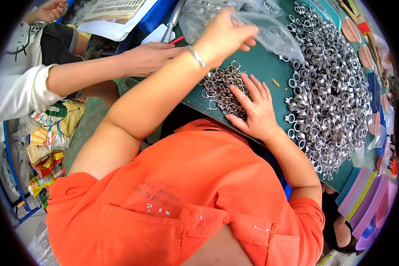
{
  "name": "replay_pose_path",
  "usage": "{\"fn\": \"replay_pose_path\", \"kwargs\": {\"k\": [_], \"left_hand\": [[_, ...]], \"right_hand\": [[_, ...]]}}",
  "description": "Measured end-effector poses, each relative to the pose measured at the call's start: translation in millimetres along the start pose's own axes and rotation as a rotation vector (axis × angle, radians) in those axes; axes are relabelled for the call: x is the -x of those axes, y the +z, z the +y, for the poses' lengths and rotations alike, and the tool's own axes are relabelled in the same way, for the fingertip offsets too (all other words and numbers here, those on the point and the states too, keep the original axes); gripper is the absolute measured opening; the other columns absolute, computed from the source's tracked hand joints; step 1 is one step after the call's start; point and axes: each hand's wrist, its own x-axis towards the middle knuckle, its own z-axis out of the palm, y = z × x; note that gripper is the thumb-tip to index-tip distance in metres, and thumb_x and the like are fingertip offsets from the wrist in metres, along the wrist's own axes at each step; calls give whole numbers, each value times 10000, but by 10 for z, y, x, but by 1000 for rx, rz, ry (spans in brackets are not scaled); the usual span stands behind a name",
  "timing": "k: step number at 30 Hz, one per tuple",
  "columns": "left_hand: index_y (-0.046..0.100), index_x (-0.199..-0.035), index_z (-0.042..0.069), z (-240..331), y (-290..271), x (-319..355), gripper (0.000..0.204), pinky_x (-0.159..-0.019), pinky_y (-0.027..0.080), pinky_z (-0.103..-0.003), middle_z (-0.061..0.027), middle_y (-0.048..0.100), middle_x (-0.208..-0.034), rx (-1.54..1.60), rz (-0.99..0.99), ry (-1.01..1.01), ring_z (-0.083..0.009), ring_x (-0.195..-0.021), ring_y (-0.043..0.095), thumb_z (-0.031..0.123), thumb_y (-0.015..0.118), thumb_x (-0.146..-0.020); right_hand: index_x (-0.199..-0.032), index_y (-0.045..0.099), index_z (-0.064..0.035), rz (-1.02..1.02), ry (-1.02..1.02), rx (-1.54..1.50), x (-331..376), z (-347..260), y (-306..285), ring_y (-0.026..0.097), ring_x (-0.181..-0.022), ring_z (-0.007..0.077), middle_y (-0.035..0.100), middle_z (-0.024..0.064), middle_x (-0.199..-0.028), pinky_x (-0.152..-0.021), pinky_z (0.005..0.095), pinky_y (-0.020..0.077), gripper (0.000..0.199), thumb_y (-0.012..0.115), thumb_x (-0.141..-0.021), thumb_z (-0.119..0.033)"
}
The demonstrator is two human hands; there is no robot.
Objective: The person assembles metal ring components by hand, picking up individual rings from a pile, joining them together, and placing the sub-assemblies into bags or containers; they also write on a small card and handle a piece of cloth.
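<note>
My left hand is raised over the far side of the table, its fingers curled on the edge of a clear plastic bag; motion slightly blurs it. With fingers spread, my right hand rests against the right side of a small heap of metal rings. These rings are dark and silvery and lie close to the table's near edge. To the right spreads a much larger mound of grey metal rings, apart from my right hand.
A co-worker's arm reaches in from the left, beside my left forearm. More clear bags with rings lie at the far side of the green table. Papers and a blue bin stand far left. Colored plastic trays are stacked right.
</note>
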Motion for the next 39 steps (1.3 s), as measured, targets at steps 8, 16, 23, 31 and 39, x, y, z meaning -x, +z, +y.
{"fn": "replay_pose_path", "kwargs": {"k": [8, 16, 23, 31, 39], "left_hand": [[283, -1335, -75, -677, -228, 826, 660, -1021, 290, -421, -253, 422, -1277, -890, -94, 503, -380, -1182, 417, 357, 507, -889], [385, -1269, -50, -853, -9, 759, 560, -925, 337, -445, -227, 528, -1101, -825, -35, 474, -390, -1025, 493, 380, 441, -914], [438, -1222, -19, -904, -12, 632, 555, -944, 333, -431, -228, 504, -1138, -818, -20, 537, -379, -1054, 479, 407, 513, -874], [531, -1028, 2, -710, -152, 567, 454, -884, 410, -380, -175, 536, -1093, -804, 86, 566, -335, -1058, 494, 243, 744, -708], [579, -864, 10, -446, -23, 348, 243, -689, 477, -279, -59, 626, -818, -425, 109, 328, -141, -769, 603, 149, 728, -732]], "right_hand": [[-1333, 380, -116, 4, 49, -21, 106, 37, 15, 418, -1101, 401, 363, 225, -1303, -922, 501, 336, 906, 718, -613, -550], [-1282, 409, -43, 75, 14, -104, -116, 72, 171, 559, -934, 349, 481, 205, -1188, -722, 419, 489, 828, 774, -603, -345], [-1169, 536, -49, 202, 4, -164, -189, 119, 190, 553, -918, 344, 521, 166, -1117, -722, 433, 474, 615, 750, -620, -224], [-1079, 605, -116, 315, 23, 24, -210, -14, 161, 529, -965, 296, 529, 116, -1091, -780, 400, 397, 472, 746, -650, -255], [-1028, 602, -124, 379, -20, 25, -172, 5, 175, 522, -875, 274, 532, 76, -997, -718, 375, 415, 412, 749, -654, -214]]}}
